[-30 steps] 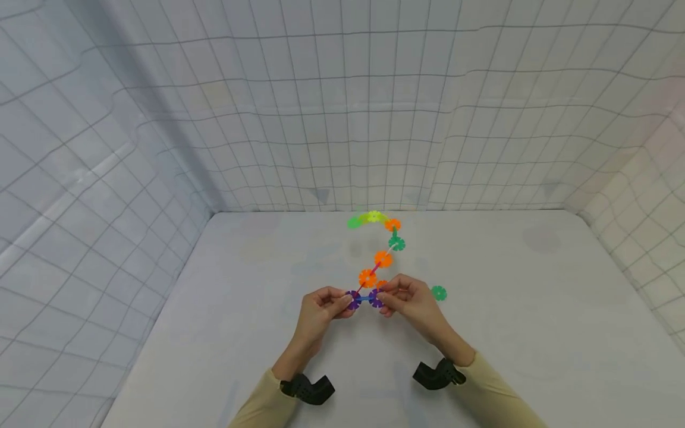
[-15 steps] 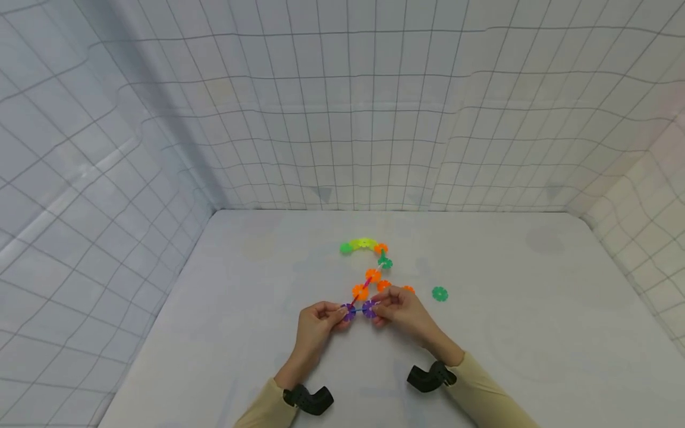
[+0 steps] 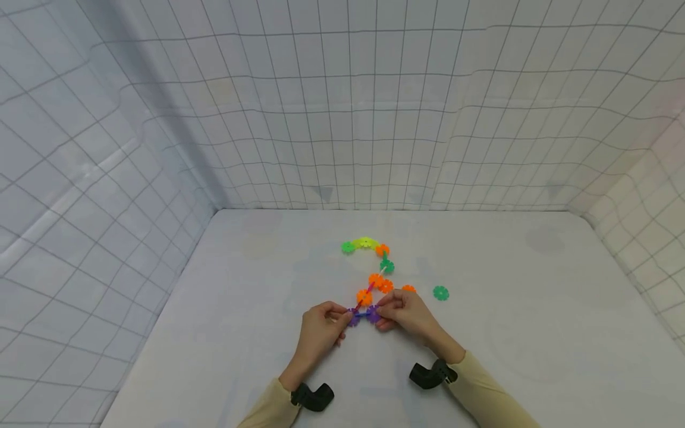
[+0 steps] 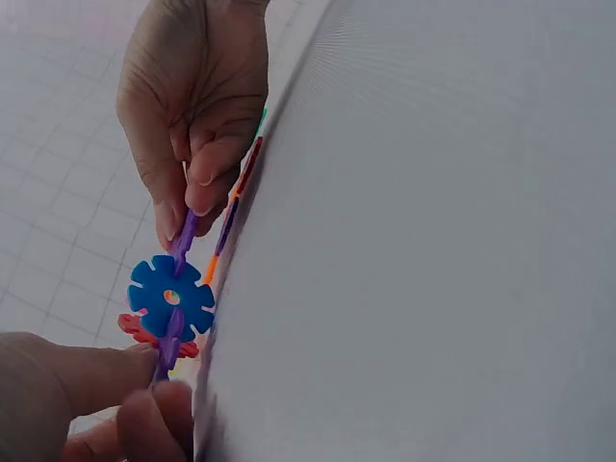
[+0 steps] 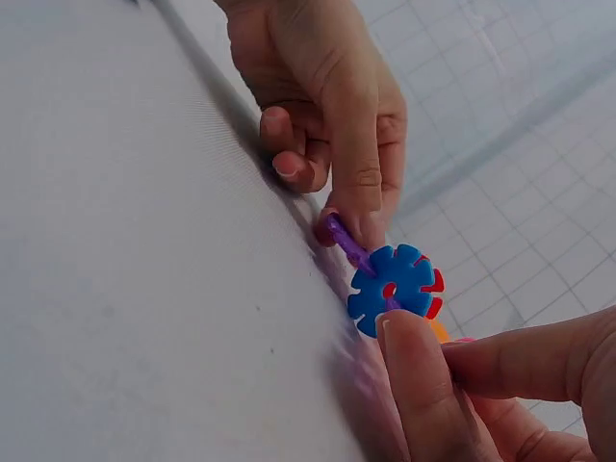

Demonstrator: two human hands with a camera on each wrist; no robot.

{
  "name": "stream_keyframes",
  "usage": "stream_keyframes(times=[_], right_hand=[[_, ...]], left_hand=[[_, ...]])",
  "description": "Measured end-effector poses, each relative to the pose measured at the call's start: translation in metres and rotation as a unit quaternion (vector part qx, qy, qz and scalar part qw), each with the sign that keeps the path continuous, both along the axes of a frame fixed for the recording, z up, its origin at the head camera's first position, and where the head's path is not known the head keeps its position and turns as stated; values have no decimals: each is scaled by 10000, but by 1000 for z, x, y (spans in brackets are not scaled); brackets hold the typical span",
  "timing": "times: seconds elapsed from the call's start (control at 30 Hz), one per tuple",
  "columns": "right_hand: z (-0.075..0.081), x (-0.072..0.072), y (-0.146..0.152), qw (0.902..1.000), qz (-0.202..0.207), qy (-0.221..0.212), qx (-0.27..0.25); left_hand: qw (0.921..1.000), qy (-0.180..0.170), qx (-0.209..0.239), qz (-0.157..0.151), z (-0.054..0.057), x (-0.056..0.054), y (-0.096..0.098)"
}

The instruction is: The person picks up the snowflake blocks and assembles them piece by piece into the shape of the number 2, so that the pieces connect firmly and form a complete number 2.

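Observation:
My left hand (image 3: 321,330) pinches a purple notched disc (image 3: 352,319) between thumb and finger. On the other side, my right hand (image 3: 409,316) pinches a second purple disc (image 3: 373,314). A blue notched disc (image 4: 171,298) sits between them, slotted into both purple ones; a red disc (image 4: 135,327) shows behind it in the left wrist view. From the left purple disc a chain of linked discs runs away over the table: orange (image 3: 364,298), another orange, green (image 3: 387,266), orange (image 3: 382,250), yellow (image 3: 366,242), then light green (image 3: 348,247) at its far end.
Beside the chain lies a loose orange disc (image 3: 386,286), and another orange disc (image 3: 409,288) lies just beyond my right hand. Farther right is a green disc (image 3: 441,293). White table (image 3: 241,285) surrounds them, with grid-lined walls (image 3: 342,119) behind and at the sides.
Both hands have drawn the chain toward me and lower; its far end came nearer, uncovering the loose orange discs. In the last half second, chain and left hand shifted slightly right.

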State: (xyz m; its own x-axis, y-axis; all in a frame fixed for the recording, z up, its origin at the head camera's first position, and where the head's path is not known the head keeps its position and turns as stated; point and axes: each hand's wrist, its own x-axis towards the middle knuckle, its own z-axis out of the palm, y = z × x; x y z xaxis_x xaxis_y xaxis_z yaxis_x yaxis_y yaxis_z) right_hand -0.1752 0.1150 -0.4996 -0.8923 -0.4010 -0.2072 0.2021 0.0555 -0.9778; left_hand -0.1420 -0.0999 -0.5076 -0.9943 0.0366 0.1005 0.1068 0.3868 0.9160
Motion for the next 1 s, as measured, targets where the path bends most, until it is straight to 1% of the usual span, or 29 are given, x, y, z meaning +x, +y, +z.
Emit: stream_keyframes(times=[0.03, 0.07, 0.13, 0.17, 0.2, 0.23, 0.3, 0.37, 0.43, 0.5, 0.63, 0.7, 0.77, 0.83, 0.93, 1.0], right_hand=[[-1, 0, 0, 10000, -10, -20, -15], [-2, 0, 1, 10000, -31, -28, -17], [-4, 0, 1, 10000, -51, -58, 1], [-4, 0, 2, 10000, -62, -46, 22], [-5, 0, 2, 10000, -68, -35, 45], [-5, 0, 2, 9999, -78, -23, 61], [-5, 0, 3, 9999, -91, -25, 98], [-6, -1, 3, 9999, -91, -59, 113], [-7, -1, 3, 9999, -66, -105, 91], [-8, -2, 3, 9999, -32, -145, 57], [-9, -4, 3, 9998, 25, -171, -42], [-10, -4, 3, 9998, 29, -159, -85], [-9, -4, 2, 9998, 17, -130, -116], [-9, -3, 1, 9999, -18, -95, -123], [-8, -1, -2, 9999, -92, -72, -108], [-7, 1, -4, 9998, -156, -70, -106]], left_hand=[[9985, 367, -405, 10, -4, -1, 0], [9940, 767, -775, -3, -3, -1, 0], [9781, 1569, -1368, -79, -1, -2, 2], [9697, 1883, -1543, -197, 1, -3, 3], [9631, 2096, -1638, -407, 4, -5, 5], [9570, 2239, -1735, -627, 6, -6, 6], [9443, 2424, -1980, -1019, 8, -9, 10], [9335, 2505, -2241, -1252, 10, -11, 12], [9240, 2584, -2507, -1290, 12, -12, 14], [9166, 2682, -2679, -1272, 13, -13, 15], [8972, 3063, -2919, -1264, 15, -15, 16], [8889, 3252, -2962, -1276, 15, -15, 16], [8843, 3387, -2939, -1297, 14, -15, 16], [8825, 3477, -2888, -1303, 11, -15, 16], [8806, 3585, -2827, -1272, 7, -15, 18], [8808, 3637, -2785, -1200, 4, -14, 18]])
